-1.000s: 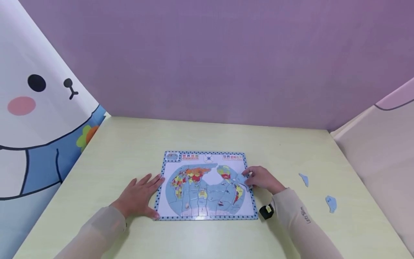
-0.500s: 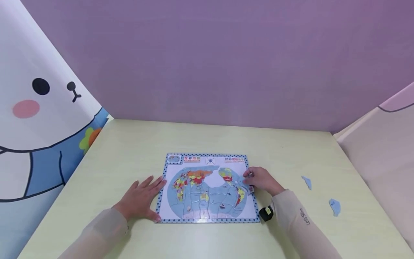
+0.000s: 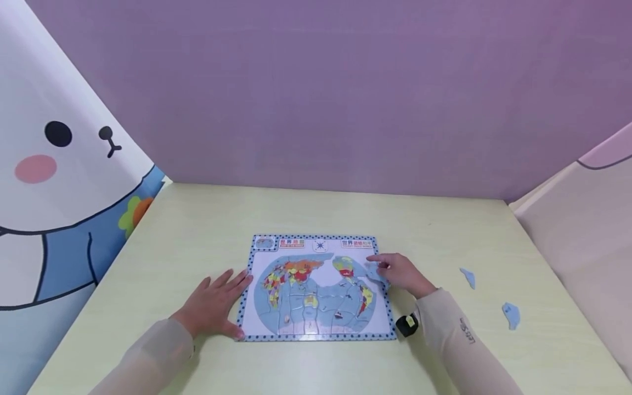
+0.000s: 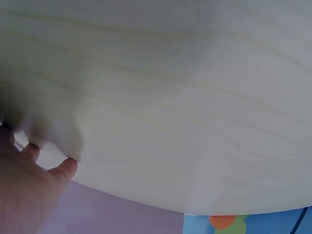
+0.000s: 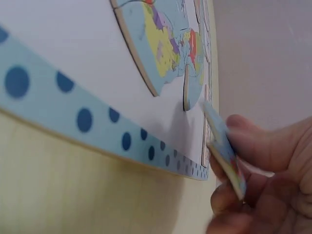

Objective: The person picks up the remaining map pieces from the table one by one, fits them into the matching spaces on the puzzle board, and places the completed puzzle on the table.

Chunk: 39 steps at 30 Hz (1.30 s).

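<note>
- The left hand (image 3: 209, 304) rested, fingers spread and grasping nothing, on the left edge of the rectangular white world-map board (image 3: 316, 337) with blue dotted border.
- The right hand (image 3: 401, 272) pinched a thin, pale-blue puzzle piece (image 5: 223, 145), tilted, above the board's right edge.
- Two small pale-blue pieces (image 3: 511, 315) lay farther right on the pale-yellow table (image 3: 321, 370).

A rectangular blue-bordered puzzle board (image 3: 328, 274) is laid on a pale wooden table (image 3: 316, 367). Two flat blue pieces (image 3: 468, 278) (image 3: 511, 315) are placed rightward.
</note>
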### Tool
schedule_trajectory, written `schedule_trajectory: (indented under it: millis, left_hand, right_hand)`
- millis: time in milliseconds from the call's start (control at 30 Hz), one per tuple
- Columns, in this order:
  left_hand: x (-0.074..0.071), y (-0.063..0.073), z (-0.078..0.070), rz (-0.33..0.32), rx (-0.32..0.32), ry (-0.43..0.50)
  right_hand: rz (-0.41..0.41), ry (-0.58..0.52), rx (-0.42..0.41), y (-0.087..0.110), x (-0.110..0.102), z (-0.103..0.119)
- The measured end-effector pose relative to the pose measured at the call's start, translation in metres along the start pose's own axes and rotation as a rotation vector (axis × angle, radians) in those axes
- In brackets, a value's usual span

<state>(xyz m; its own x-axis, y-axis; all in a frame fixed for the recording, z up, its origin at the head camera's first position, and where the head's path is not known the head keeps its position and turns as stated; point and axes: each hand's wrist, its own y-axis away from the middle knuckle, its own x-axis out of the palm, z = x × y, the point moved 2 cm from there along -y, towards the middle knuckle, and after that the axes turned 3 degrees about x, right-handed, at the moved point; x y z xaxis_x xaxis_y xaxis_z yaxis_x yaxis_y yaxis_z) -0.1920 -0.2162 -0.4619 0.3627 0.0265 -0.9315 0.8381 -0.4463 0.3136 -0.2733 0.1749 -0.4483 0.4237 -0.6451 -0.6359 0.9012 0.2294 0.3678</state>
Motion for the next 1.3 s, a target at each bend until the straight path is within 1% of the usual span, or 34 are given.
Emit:
schedule_trajectory:
  millis: [133, 267, 333, 433, 500, 633, 767, 933, 1067, 1167, 1300]
  left_hand:
    - [-0.002, -0.001, -0.001, -0.008, 0.003, -0.012]
    - [-0.002, -0.002, -0.002, -0.001, 0.015, -0.007]
    - [-0.003, -0.002, -0.002, -0.004, 0.021, -0.019]
    - [-0.005, -0.005, -0.001, -0.019, 0.024, -0.041]
    - [-0.006, -0.006, -0.002, -0.028, 0.027, -0.042]
    - [-0.006, -0.005, -0.003, -0.021, 0.029, -0.022]
    - [-0.003, -0.003, -0.003, -0.027, 0.033, -0.034]
    - [0.000, -0.003, -0.001, -0.023, 0.021, -0.041]
    - [0.002, -0.004, 0.000, -0.012, 0.010, -0.026]
    - [0.004, -0.003, 0.000, -0.002, 0.005, -0.010]
    - [0.003, -0.002, 0.000, -0.002, 0.002, -0.011]
  right_hand:
    - [0.008, 0.016, -0.030, -0.001, 0.001, 0.000]
    - [0.002, 0.009, -0.002, -0.001, 0.002, 0.000]
    - [0.004, -0.003, 0.005, -0.001, 0.001, 0.001]
    - [-0.001, -0.006, -0.007, -0.001, -0.002, 0.002]
    - [-0.010, -0.013, 0.002, -0.001, -0.003, 0.002]
    - [-0.050, 0.002, 0.003, 0.001, -0.006, 0.003]
    - [-0.099, 0.011, -0.018, 0.003, -0.010, 0.005]
    - [-0.137, 0.008, 0.007, 0.006, -0.014, 0.002]
    - [-0.139, 0.000, 0.037, 0.010, -0.016, -0.005]
    - [-0.115, -0.002, 0.038, 0.014, -0.016, -0.010]
    - [-0.085, 0.065, 0.011, 0.019, -0.018, -0.015]
